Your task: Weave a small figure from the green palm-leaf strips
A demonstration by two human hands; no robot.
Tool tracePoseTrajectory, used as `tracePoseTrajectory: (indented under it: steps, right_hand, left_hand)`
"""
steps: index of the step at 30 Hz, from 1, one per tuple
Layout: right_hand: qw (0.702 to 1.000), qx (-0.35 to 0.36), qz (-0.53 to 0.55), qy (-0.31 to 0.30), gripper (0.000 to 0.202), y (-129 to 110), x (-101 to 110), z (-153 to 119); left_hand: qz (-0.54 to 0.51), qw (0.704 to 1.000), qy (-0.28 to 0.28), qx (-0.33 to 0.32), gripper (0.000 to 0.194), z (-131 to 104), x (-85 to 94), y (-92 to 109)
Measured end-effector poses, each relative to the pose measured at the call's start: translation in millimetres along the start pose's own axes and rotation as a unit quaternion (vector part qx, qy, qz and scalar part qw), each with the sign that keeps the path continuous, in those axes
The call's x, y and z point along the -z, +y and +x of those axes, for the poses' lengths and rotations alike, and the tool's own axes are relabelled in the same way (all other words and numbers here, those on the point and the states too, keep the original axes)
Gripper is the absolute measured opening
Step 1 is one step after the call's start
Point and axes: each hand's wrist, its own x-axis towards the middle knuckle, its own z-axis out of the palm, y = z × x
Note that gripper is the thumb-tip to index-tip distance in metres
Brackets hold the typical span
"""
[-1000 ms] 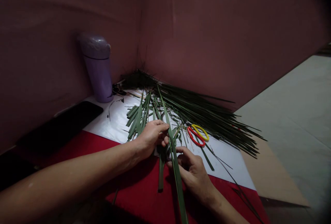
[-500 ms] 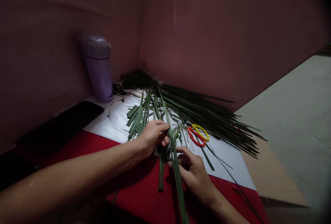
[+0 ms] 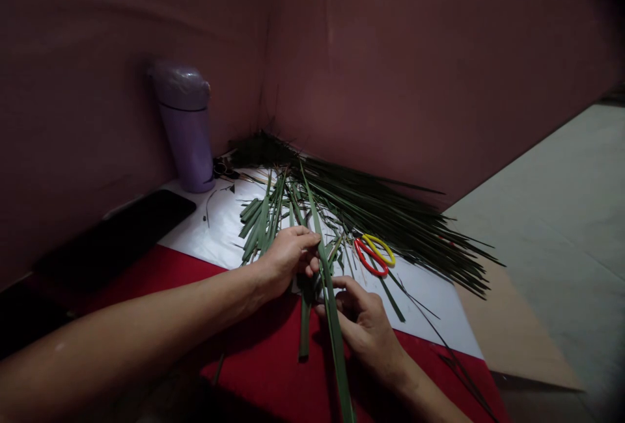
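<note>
A long green leaf strip [image 3: 334, 325] runs from the leaf pile down past the front of the table. My left hand [image 3: 291, 257] pinches it near its middle between thumb and fingers. Just below and to the right, my right hand [image 3: 359, 315] has its fingers curled round the same strip, its fingertips partly hidden behind it. A shorter, wider strip [image 3: 304, 332] hangs below my left hand, its upper end hidden. Scissors with red and yellow handles [image 3: 375, 255] lie right of my hands. Short cut leaf pieces [image 3: 251, 220] lie to the left, on white paper [image 3: 434, 319].
A large bundle of long leaves [image 3: 400, 215] stretches along the wall to the right. At the left stand a purple bottle [image 3: 188, 143] and a dark flat object [image 3: 122, 231]. Red cloth [image 3: 263, 371] shows along the front; walls meet behind.
</note>
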Motion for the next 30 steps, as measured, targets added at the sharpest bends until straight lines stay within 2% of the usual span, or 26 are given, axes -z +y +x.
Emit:
tracePoseTrajectory:
  steps: [10, 30]
  right_hand:
    - [0.998, 0.012, -0.056, -0.021, 0.02, -3.8, 0.9, -0.2]
    - [0.998, 0.015, -0.06, -0.02, 0.02, -6.2, 0.9, -0.5]
  left_hand:
    - [0.014, 1.0, -0.018, 0.01, 0.014, 2.3, 3.6, -2.6]
    - [0.012, 1.0, -0.008, 0.019, 0.013, 1.3, 2.1, -2.1]
